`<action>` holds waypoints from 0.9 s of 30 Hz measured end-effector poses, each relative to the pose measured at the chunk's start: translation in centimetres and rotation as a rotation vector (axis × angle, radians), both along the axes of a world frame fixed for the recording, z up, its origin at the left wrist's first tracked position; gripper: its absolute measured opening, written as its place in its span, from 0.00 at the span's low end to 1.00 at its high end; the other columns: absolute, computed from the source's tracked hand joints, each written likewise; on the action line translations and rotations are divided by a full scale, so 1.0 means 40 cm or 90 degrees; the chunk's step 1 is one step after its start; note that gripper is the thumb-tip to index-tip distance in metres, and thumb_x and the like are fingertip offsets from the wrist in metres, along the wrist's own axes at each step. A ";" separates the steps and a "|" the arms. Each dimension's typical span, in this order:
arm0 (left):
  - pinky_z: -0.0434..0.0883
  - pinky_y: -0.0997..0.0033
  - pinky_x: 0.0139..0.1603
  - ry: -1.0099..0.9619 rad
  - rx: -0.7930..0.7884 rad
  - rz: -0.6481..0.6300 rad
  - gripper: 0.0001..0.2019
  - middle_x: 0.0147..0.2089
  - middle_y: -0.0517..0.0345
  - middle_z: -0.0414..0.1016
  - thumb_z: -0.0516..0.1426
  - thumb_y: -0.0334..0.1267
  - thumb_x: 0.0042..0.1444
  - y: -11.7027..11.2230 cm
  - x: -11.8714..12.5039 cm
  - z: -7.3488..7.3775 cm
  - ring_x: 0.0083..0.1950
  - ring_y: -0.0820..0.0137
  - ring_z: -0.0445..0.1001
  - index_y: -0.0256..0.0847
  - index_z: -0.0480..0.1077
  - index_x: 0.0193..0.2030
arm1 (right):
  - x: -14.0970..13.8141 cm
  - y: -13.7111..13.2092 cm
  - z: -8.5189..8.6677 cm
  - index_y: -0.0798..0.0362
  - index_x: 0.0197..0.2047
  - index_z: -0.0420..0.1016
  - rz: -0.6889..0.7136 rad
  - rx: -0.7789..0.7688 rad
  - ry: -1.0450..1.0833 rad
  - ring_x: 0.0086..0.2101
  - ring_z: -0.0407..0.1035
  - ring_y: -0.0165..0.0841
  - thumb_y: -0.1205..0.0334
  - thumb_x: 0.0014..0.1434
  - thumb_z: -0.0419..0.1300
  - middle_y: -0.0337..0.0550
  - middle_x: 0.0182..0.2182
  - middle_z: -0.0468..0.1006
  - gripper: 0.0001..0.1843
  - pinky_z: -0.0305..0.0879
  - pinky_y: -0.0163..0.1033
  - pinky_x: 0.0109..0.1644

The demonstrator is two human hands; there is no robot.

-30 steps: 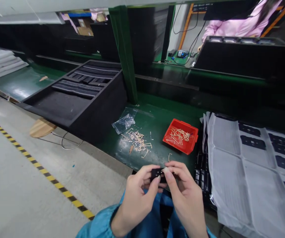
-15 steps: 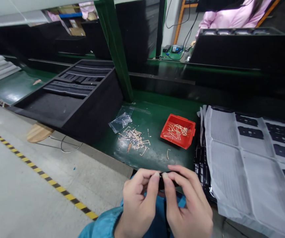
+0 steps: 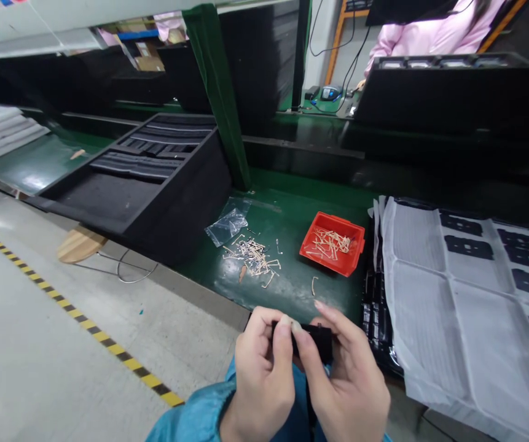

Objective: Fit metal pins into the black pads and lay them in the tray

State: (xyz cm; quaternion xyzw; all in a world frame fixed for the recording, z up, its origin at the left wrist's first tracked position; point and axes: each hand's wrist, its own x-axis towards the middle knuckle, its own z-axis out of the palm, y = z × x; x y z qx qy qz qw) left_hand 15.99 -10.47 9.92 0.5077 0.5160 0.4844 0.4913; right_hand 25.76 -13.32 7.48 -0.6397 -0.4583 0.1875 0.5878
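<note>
Both of my hands meet at the bottom centre, just in front of the green bench edge. My left hand [image 3: 262, 374] and my right hand [image 3: 344, 380] are closed round a small black plastic part [image 3: 314, 339], thumbs pressed together on its top. Blue sleeves show below my wrists. Beyond the hands lies a loose heap of small tan metal pieces [image 3: 252, 258] on the green bench [image 3: 292, 215]. One stray piece [image 3: 313, 285] lies closer to my hands. A red tray [image 3: 310, 250] holding more such pieces sits to the right of the heap.
A crumpled clear plastic bag [image 3: 228, 222] lies behind the heap. A large black foam-lined box [image 3: 121, 202] stands at left, a green post [image 3: 218, 86] behind it. White sheets over black trays [image 3: 458, 294] fill the right. A person in pink [image 3: 430, 31] works at the far bench.
My hands have shifted the black part so more of it shows between my fingers, thumbs now on top. The view has moved slightly; the bench items have stayed put.
</note>
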 end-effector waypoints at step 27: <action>0.82 0.73 0.34 0.197 0.520 -0.105 0.07 0.37 0.51 0.87 0.54 0.30 0.71 -0.029 -0.077 0.051 0.32 0.68 0.86 0.37 0.74 0.48 | 0.072 -0.031 0.026 0.53 0.40 0.76 0.126 0.332 -0.219 0.37 0.78 0.36 0.75 0.67 0.61 0.42 0.34 0.80 0.07 0.78 0.44 0.36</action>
